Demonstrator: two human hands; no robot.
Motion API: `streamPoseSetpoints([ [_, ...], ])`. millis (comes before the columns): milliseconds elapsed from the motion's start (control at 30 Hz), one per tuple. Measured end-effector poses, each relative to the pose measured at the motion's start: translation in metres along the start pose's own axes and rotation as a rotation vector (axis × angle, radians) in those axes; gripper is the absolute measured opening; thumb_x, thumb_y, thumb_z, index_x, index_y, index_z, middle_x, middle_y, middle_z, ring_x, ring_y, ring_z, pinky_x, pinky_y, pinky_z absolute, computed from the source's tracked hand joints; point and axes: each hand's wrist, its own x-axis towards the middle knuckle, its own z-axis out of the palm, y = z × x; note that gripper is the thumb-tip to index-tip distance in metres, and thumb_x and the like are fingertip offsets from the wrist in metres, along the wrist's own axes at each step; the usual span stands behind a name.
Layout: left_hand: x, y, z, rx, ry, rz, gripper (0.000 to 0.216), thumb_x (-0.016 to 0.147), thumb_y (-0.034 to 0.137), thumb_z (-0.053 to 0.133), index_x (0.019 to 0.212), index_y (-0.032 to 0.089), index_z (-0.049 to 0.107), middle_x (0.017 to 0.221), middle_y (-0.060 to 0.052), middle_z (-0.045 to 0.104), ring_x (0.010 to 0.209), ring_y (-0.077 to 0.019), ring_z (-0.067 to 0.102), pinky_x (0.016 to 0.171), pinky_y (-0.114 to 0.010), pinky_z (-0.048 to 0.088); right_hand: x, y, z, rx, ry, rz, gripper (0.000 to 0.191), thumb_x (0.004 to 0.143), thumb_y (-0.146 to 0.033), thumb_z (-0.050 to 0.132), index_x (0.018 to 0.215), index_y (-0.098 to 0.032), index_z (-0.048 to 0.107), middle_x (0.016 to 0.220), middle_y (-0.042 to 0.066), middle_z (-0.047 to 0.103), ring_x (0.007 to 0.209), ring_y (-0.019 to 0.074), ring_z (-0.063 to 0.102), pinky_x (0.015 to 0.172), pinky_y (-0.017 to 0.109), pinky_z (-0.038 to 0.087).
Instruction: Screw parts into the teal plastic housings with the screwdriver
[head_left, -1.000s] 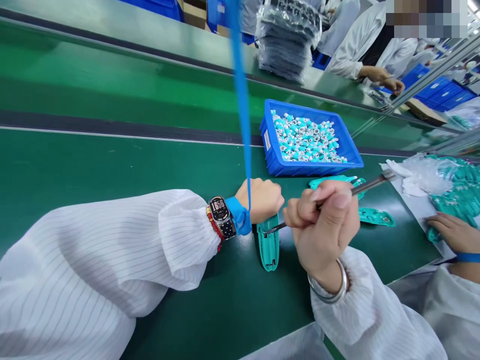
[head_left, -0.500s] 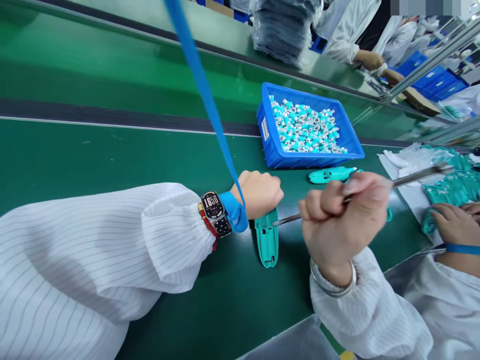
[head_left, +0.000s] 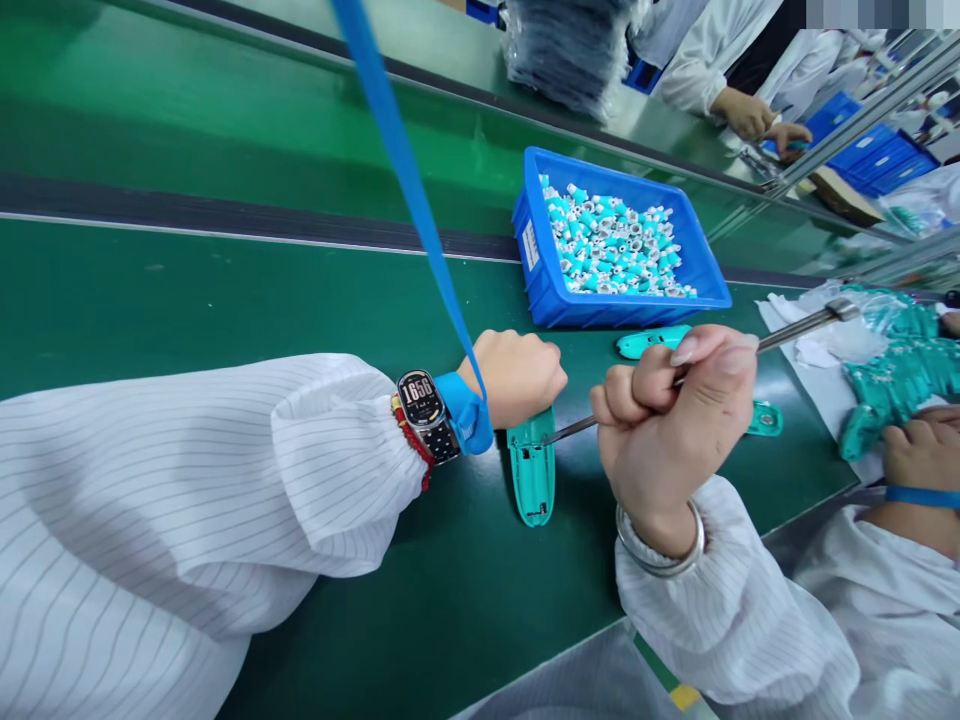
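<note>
Right hand (head_left: 667,430) clamped tight on a slim steel tool (head_left: 795,333), tip angled left onto a teal plastic housing (head_left: 532,475) laid lengthwise on the green conveyor belt (head_left: 150,300), just below the curled left hand (head_left: 514,375).

**Metal tool at the teal casing**

Our right hand (head_left: 667,440) grips a metal tool (head_left: 795,333), its tip at a teal plastic casing (head_left: 532,480) beneath our closed left hand (head_left: 517,378). Beyond sits a blue tray (head_left: 622,315) of teal-and-white parts (head_left: 615,245); a neighbour's hand (head_left: 922,455) rests beside teal pieces (head_left: 900,380).
</note>
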Motion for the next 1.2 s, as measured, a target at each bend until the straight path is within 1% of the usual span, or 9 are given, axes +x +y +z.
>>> streamPoseSetpoints([
  [67, 0.0, 0.0, 0.001, -0.011, -0.003, -0.003, 0.034, 0.085, 0.026, 0.03, 0.078, 0.014, 0.061, 0.078, -0.013, 0.065, 0.078, -0.0319, 0.063, 0.057, -0.034, 0.039, -0.001, 0.0, 0.001, -0.021, 0.001, -0.003, 0.023, 0.092, -0.034, 0.039, 0.071, -0.022, 0.041, 0.051, -0.009, 0.017, 0.034, 0.0043, 0.015, 0.031, 0.015, 0.02],
  [200, 0.001, -0.001, 0.004, -0.03, 0.003, -0.027, 0.035, 0.085, 0.028, 0.03, 0.075, 0.014, 0.06, 0.079, -0.012, 0.066, 0.079, -0.0302, 0.063, 0.06, -0.034, 0.039, -0.008, 0.001, 0.005, -0.076, -0.004, -0.095, 0.025, 0.091, -0.034, 0.042, 0.069, -0.022, 0.041, 0.048, -0.009, 0.018, 0.033, 0.0039, 0.014, 0.03, 0.016, 0.02],
  [333, 0.002, -0.001, 0.005, -0.034, 0.016, -0.058, 0.036, 0.085, 0.03, 0.029, 0.073, 0.014, 0.06, 0.08, -0.011, 0.067, 0.078, -0.0268, 0.063, 0.061, -0.032, 0.039, -0.014, 0.005, 0.006, -0.04, -0.028, -0.141, 0.025, 0.091, -0.033, 0.043, 0.068, -0.022, 0.042, 0.048, -0.009, 0.019, 0.032, 0.0038, 0.015, 0.03, 0.016, 0.019],
  [533, -0.001, -0.002, 0.0, -0.006, 0.013, -0.023, 0.038, 0.084, 0.028, 0.028, 0.08, 0.012, 0.062, 0.082, -0.013, 0.066, 0.08, -0.0273, 0.063, 0.061, -0.031, 0.038, -0.018, -0.005, -0.003, -0.057, 0.026, -0.117, 0.025, 0.091, -0.035, 0.041, 0.069, -0.023, 0.042, 0.049, -0.008, 0.02, 0.034, 0.0049, 0.016, 0.032, 0.016, 0.021],
  [633, -0.001, -0.003, 0.0, 0.007, 0.026, -0.015, 0.039, 0.085, 0.028, 0.028, 0.081, 0.012, 0.063, 0.081, -0.013, 0.066, 0.08, -0.0277, 0.063, 0.062, -0.032, 0.039, -0.029, -0.019, -0.009, -0.004, 0.045, -0.014, 0.025, 0.092, -0.035, 0.039, 0.07, -0.022, 0.044, 0.05, -0.008, 0.02, 0.035, 0.0047, 0.014, 0.033, 0.015, 0.021],
  [767, -0.001, -0.004, 0.001, 0.012, 0.052, 0.006, 0.04, 0.085, 0.028, 0.027, 0.081, 0.012, 0.063, 0.08, -0.013, 0.066, 0.08, -0.0288, 0.063, 0.062, -0.033, 0.04, -0.051, -0.027, -0.012, 0.075, -0.028, 0.108, 0.025, 0.093, -0.033, 0.035, 0.074, -0.023, 0.047, 0.05, -0.009, 0.018, 0.035, 0.0051, 0.013, 0.033, 0.015, 0.019],
  [867, -0.001, -0.004, 0.001, 0.005, 0.06, 0.014, 0.04, 0.085, 0.028, 0.028, 0.08, 0.011, 0.063, 0.08, -0.014, 0.066, 0.079, -0.0295, 0.063, 0.062, -0.034, 0.041, -0.061, -0.024, -0.01, 0.098, -0.033, 0.086, 0.024, 0.092, -0.036, 0.037, 0.075, -0.023, 0.049, 0.051, -0.009, 0.018, 0.036, 0.0052, 0.015, 0.034, 0.015, 0.019],
  [1000, -0.001, -0.003, 0.001, -0.003, 0.081, 0.023, 0.04, 0.084, 0.027, 0.028, 0.08, 0.011, 0.064, 0.082, -0.015, 0.066, 0.079, -0.0306, 0.063, 0.063, -0.035, 0.041, -0.061, -0.02, -0.007, 0.095, -0.024, 0.075, 0.024, 0.092, -0.034, 0.037, 0.076, -0.023, 0.049, 0.051, -0.009, 0.019, 0.036, 0.0053, 0.016, 0.034, 0.015, 0.02],
  [1200, -0.001, -0.004, 0.003, -0.016, 0.048, 0.008, 0.042, 0.085, 0.029, 0.027, 0.082, 0.011, 0.064, 0.087, -0.015, 0.066, 0.083, -0.0293, 0.062, 0.065, -0.034, 0.041, -0.061, -0.02, -0.008, 0.011, 0.016, 0.045, 0.025, 0.092, -0.036, 0.037, 0.073, -0.023, 0.047, 0.05, -0.009, 0.017, 0.035, 0.005, 0.014, 0.033, 0.014, 0.021],
])
